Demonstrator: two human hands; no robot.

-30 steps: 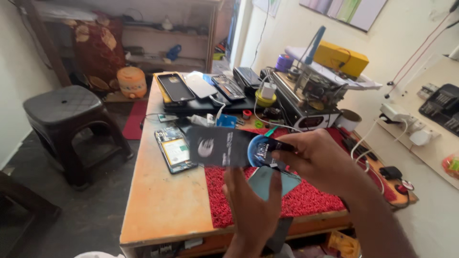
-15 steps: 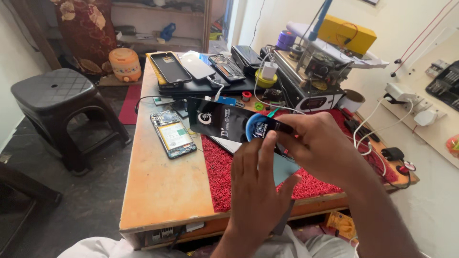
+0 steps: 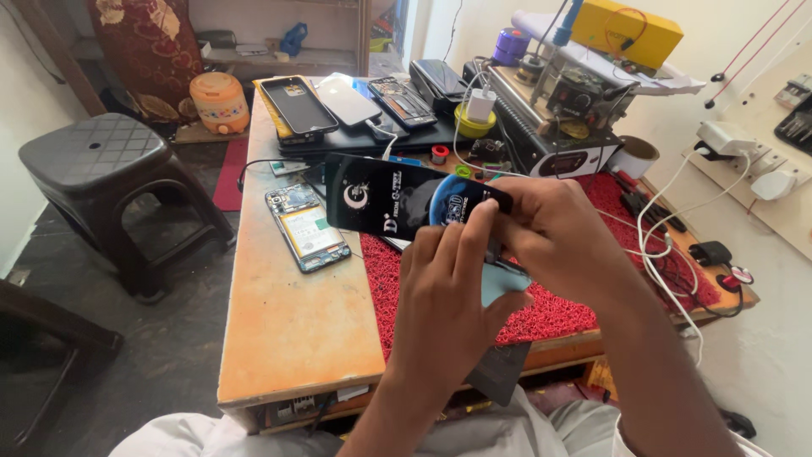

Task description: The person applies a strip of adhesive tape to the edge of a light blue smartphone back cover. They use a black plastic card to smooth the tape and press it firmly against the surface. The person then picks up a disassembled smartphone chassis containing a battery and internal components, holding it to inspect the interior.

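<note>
A flat black packet [image 3: 397,201] with white and blue printing is held in the air above the middle of the worktop [image 3: 296,330], tilted so its long side runs left to right. The right hand [image 3: 562,233] pinches the packet's right end, thumb and fingers pressed together on its edge. The left hand [image 3: 448,305] rises from below, its fingers lying against the same right end; its grip is half curled, fingertips touching the packet and a pale blue sheet [image 3: 499,283] just under it. Whether the left hand clamps the sheet cannot be told.

Beneath both hands lies a red bristly mat [image 3: 558,317] covering the right part of the wooden worktop. Just left of the packet, flat on the bare wood, rests an opened phone [image 3: 306,228] showing its inner parts. Farther back, a row of phones and phone cases [image 3: 355,101] lies on a dark tray. A small yellow cup [image 3: 469,127] behind the packet holds a white charger plug [image 3: 482,106]. To the right stands a grey repair station [image 3: 558,127] with a yellow box [image 3: 634,30] behind it. White cables [image 3: 668,228] trail across the mat's right side. A black plastic stool [image 3: 110,169] stands on the floor left of the worktop.
</note>
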